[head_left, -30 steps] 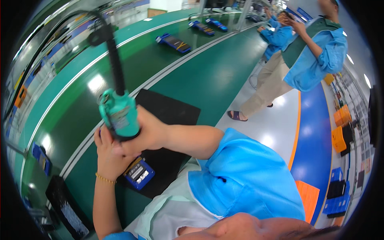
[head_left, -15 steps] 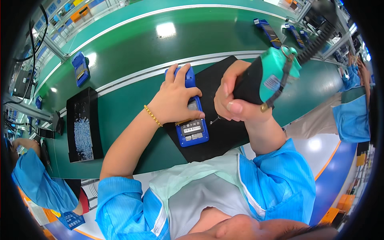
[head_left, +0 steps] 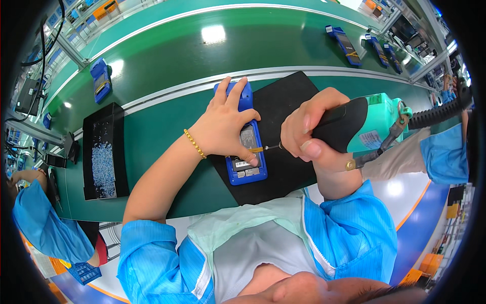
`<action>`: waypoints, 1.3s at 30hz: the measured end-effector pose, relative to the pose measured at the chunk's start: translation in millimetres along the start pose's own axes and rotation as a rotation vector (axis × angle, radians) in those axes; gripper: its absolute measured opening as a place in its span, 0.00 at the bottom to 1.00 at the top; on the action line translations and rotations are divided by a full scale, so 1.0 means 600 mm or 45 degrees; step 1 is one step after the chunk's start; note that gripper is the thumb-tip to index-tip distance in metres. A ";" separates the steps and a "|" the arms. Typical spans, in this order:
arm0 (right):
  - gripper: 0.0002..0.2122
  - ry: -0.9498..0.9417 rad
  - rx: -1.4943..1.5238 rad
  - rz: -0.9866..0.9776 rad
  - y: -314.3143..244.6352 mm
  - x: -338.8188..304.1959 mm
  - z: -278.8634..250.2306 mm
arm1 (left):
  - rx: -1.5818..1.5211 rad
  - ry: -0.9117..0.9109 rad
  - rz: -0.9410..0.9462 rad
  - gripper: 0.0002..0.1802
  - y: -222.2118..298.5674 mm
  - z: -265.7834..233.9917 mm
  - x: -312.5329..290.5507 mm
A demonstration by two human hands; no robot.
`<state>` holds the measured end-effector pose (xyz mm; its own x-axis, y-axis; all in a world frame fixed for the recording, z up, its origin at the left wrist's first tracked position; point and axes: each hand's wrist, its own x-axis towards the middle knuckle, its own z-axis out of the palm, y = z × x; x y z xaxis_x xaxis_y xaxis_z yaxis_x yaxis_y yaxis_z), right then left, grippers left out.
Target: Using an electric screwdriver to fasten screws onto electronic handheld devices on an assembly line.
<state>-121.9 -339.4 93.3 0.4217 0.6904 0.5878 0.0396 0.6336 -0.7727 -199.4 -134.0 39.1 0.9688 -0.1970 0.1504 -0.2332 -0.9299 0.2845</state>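
A blue handheld device (head_left: 247, 177) lies back up on a black mat (head_left: 283, 111), its dark labelled battery (head_left: 248, 136) showing. Across it my left hand (head_left: 225, 121) is spread, two fingers over its far end and the thumb pressing near the battery's lower part; the palm covers its left side. A yellow band (head_left: 256, 149) crosses the device beside that thumb. My right hand (head_left: 309, 129) grips a teal and black electric screwdriver (head_left: 372, 124), held nearly level. Its thin bit points left and its tip is at the device's right edge; contact cannot be made out.
To the left stands a black tray (head_left: 121, 152) of small bluish screws (head_left: 104, 169). Beyond a metal rail, similar blue devices sit at the far left (head_left: 101, 83) and far right (head_left: 344, 45). A coiled cable (head_left: 438, 116) trails from the screwdriver. Other people's sleeves (head_left: 50, 218) show at both sides.
My right hand has moved right and swung the screwdriver flatter, its bit now level with the yellow band. My left thumb has shifted down along the device.
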 end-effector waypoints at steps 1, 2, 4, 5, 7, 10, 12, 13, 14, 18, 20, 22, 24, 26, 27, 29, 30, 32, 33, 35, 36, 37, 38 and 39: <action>0.15 -0.002 -0.014 0.037 -0.003 0.000 -0.002 | -0.040 -0.011 -0.049 0.41 0.003 0.001 0.001; 0.15 -0.002 -0.012 0.041 -0.003 0.002 -0.002 | -0.042 -0.012 -0.052 0.41 0.005 0.001 0.002; 0.15 -0.003 0.036 0.082 -0.003 0.003 -0.002 | -0.038 -0.010 -0.080 0.38 0.005 0.002 0.005; 0.15 -0.002 0.037 0.084 -0.003 0.003 -0.001 | -0.040 -0.011 -0.081 0.38 0.004 0.003 0.006; 0.15 -0.004 0.071 0.123 -0.003 0.001 0.000 | -0.066 0.001 -0.081 0.34 0.001 0.003 0.007; 0.15 0.028 -0.063 0.140 -0.005 -0.003 0.006 | -0.026 0.008 -0.075 0.30 0.000 0.003 0.007; 0.15 0.020 -0.070 0.166 -0.008 -0.006 0.013 | -0.026 0.012 -0.074 0.29 0.002 0.003 0.007; 0.15 0.014 -0.078 0.190 -0.010 -0.006 0.015 | -0.025 0.016 -0.070 0.29 0.003 0.003 0.007; 0.15 0.015 -0.078 0.189 -0.008 -0.006 0.014 | -0.025 0.015 -0.068 0.29 0.002 0.003 0.008; 0.15 -0.095 -0.217 0.118 -0.001 -0.005 0.011 | -0.021 0.015 -0.053 0.29 -0.003 0.008 0.007; 0.16 -0.097 -0.137 0.087 0.008 -0.005 0.011 | -0.018 0.027 -0.040 0.29 -0.004 0.010 0.006; 0.16 -0.104 -0.128 0.073 0.013 -0.003 0.008 | -0.022 0.029 -0.039 0.29 -0.004 0.009 0.007; 0.16 -0.118 -0.116 0.061 0.016 -0.002 0.006 | -0.026 0.034 -0.039 0.29 -0.002 0.007 0.007; 0.16 -0.121 -0.129 0.072 0.017 -0.002 0.006 | -0.031 0.042 -0.044 0.29 -0.001 0.006 0.006; 0.16 -0.124 -0.129 0.073 0.018 -0.002 0.006 | -0.041 0.036 -0.045 0.29 -0.001 0.006 0.006; 0.15 -0.098 -0.142 0.080 0.018 -0.002 0.008 | -0.051 0.033 -0.048 0.29 -0.001 0.005 0.006; 0.15 -0.101 -0.141 0.081 0.019 -0.001 0.008 | -0.048 0.041 -0.040 0.29 -0.001 0.006 0.007; 0.16 -0.105 -0.139 0.086 0.020 0.000 0.010 | -0.045 0.049 -0.034 0.29 -0.003 0.008 0.007; 0.16 -0.109 -0.138 0.088 0.020 0.000 0.013 | -0.042 0.050 -0.025 0.29 -0.004 0.010 0.007; 0.15 -0.022 -0.099 0.176 0.020 0.002 0.023 | -0.039 0.054 -0.020 0.30 -0.012 0.019 0.007; 0.15 -0.022 -0.101 0.175 0.022 0.003 0.023 | -0.049 0.076 0.011 0.30 -0.018 0.029 0.009; 0.15 -0.045 -0.213 0.145 0.026 0.004 0.022 | -0.058 0.098 0.042 0.30 -0.022 0.036 0.010; 0.15 -0.068 -0.324 0.115 0.028 0.005 0.021 | -0.058 0.099 0.044 0.30 -0.024 0.041 0.010; 0.15 -0.145 -0.415 0.132 0.019 0.012 0.024 | -0.061 0.123 0.042 0.30 -0.026 0.045 0.011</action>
<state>-131.2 -322.4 92.2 0.3355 0.7915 0.5108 0.2962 0.4261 -0.8548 -187.5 -129.3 9.9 0.9485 -0.1943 0.2503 -0.2709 -0.9069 0.3227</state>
